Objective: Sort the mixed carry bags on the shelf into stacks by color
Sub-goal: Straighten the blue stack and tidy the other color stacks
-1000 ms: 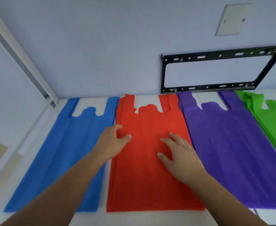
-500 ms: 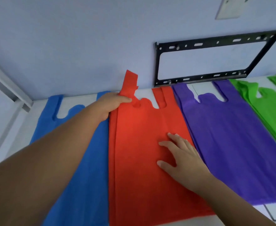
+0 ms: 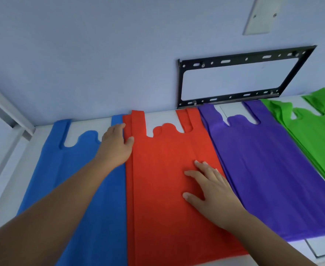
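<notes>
Your right hand (image 3: 211, 191), fingers spread, pins the red bag (image 3: 169, 189) flat while your open left hand (image 3: 117, 145) squares its edge.

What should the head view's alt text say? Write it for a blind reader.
Both hands lie flat on a red bag stack, the left hand at its upper left edge and the right hand mid-stack. Blue, purple and green stacks lie alongside.

white shelf (image 3: 157, 117) | flat along back edge, left to right: blue bags (image 3: 69, 169), red bags (image 3: 161, 189), purple bags (image 3: 269, 169), green bags (image 3: 319, 135)
</notes>
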A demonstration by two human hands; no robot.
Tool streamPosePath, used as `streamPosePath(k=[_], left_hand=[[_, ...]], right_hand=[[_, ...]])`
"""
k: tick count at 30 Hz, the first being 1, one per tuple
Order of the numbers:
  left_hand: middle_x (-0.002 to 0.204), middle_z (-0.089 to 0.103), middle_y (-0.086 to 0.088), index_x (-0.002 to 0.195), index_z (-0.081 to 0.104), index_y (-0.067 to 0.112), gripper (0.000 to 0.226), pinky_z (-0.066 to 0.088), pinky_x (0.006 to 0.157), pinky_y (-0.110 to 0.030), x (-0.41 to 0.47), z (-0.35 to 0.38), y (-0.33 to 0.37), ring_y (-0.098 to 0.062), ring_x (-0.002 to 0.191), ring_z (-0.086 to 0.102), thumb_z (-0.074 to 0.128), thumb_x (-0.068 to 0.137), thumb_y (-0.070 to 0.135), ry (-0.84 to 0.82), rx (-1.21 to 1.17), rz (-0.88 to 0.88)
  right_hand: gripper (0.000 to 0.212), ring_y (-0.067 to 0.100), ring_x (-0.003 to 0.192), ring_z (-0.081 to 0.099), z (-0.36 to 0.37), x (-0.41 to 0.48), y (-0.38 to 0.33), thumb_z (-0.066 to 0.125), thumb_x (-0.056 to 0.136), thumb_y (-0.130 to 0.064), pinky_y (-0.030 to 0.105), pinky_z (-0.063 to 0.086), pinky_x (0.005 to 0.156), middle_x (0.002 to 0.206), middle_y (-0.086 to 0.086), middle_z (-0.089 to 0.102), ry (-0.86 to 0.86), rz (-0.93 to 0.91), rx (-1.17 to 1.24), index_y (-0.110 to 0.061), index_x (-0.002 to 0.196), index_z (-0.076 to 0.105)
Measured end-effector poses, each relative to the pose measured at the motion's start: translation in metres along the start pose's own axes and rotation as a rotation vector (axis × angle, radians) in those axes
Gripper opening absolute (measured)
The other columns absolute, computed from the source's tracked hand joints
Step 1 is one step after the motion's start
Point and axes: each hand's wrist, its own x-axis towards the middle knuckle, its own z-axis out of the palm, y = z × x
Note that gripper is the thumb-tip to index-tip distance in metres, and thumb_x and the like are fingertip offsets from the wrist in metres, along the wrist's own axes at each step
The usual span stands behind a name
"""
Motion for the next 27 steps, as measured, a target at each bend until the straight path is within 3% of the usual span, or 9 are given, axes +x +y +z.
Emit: streamPosePath(k=[3,7,11,14,16,18,22,24,27], left_hand=[[0.158,0.029,-0.014,0.152,0.032,0.016,0.056,0.020,0.121,-0.049,-0.026,0.006,-0.039,-0.031,0.147,0.024,0.039,0.101,0.039,-0.026,0.258,0.070],[0.161,0.024,-0.012,0.153,0.031,0.019,0.054,0.017,0.122,-0.048,-0.029,-0.002,-0.066,-0.031,0.149,0.020,0.036,0.102,0.037,-0.058,0.281,0.026],[0.145,0.046,-0.020,0.141,0.045,0.009,0.049,0.030,0.115,-0.052,-0.027,-0.012,-0.032,-0.039,0.135,0.040,0.052,0.096,0.027,0.043,0.250,0.022],[0.125,0.061,-0.013,0.126,0.060,0.013,0.033,0.042,0.104,-0.045,-0.037,-0.007,0.037,-0.031,0.118,0.055,0.058,0.094,0.021,0.171,0.045,0.117],[0.113,0.066,0.001,0.116,0.065,0.021,0.024,0.047,0.095,-0.033,-0.043,0.003,0.091,-0.017,0.107,0.062,0.060,0.093,0.025,0.092,-0.134,0.134],[0.106,0.068,0.010,0.113,0.067,0.025,0.022,0.045,0.089,-0.023,-0.041,0.026,0.138,-0.008,0.099,0.064,0.061,0.092,0.029,-0.102,-0.262,0.102],[0.113,0.069,0.004,0.126,0.063,0.021,0.046,0.052,0.096,-0.037,-0.016,0.076,0.212,-0.016,0.101,0.066,0.065,0.086,0.044,-0.281,-0.430,-0.040],[0.104,0.068,0.003,0.122,0.063,0.013,0.048,0.052,0.082,-0.031,0.002,0.092,0.240,-0.017,0.090,0.064,0.065,0.086,0.044,-0.253,-0.365,-0.141],[0.074,0.061,-0.001,0.101,0.059,0.003,0.050,0.037,0.051,-0.029,0.028,0.108,0.270,-0.016,0.062,0.057,0.069,0.082,0.048,-0.199,-0.171,-0.268]], right_hand=[[0.061,0.007,0.150,-0.004,0.001,0.000,0.000,0.043,0.087,-0.065,0.038,0.006,0.123,0.162,-0.016,0.006,0.002,-0.001,-0.009,-0.046,0.144,0.030],[0.060,0.010,0.150,-0.005,0.003,0.001,-0.005,0.043,0.088,-0.064,0.038,0.002,0.123,0.163,-0.013,0.006,0.012,-0.001,-0.005,-0.045,0.143,0.029],[0.060,0.014,0.151,-0.001,0.003,0.001,-0.004,0.042,0.088,-0.063,0.037,0.002,0.123,0.163,-0.009,0.009,0.022,-0.054,-0.025,-0.042,0.144,0.032],[0.053,0.010,0.150,0.009,-0.007,-0.002,0.005,0.043,0.090,-0.061,0.039,0.015,0.122,0.160,-0.011,0.022,0.060,-0.079,0.113,-0.038,0.137,0.045],[0.043,0.010,0.144,0.025,-0.021,0.000,0.019,0.047,0.090,-0.054,0.037,0.026,0.118,0.152,-0.010,0.036,0.154,-0.086,0.172,-0.034,0.128,0.055],[0.037,0.011,0.135,0.039,-0.039,0.005,0.043,0.050,0.090,-0.047,0.036,0.034,0.113,0.142,-0.008,0.048,0.229,-0.085,0.164,-0.030,0.121,0.060],[0.035,0.014,0.130,0.044,-0.074,0.013,0.106,0.054,0.090,-0.040,0.033,0.039,0.108,0.136,-0.006,0.053,0.231,-0.036,0.095,-0.027,0.121,0.060],[0.037,0.015,0.132,0.043,-0.084,0.013,0.137,0.054,0.090,-0.040,0.036,0.039,0.109,0.140,-0.005,0.050,0.183,-0.029,0.062,-0.027,0.124,0.058],[0.042,0.012,0.139,0.033,-0.085,0.011,0.170,0.051,0.088,-0.044,0.036,0.032,0.115,0.147,-0.008,0.041,0.087,-0.059,0.028,-0.031,0.128,0.054]])
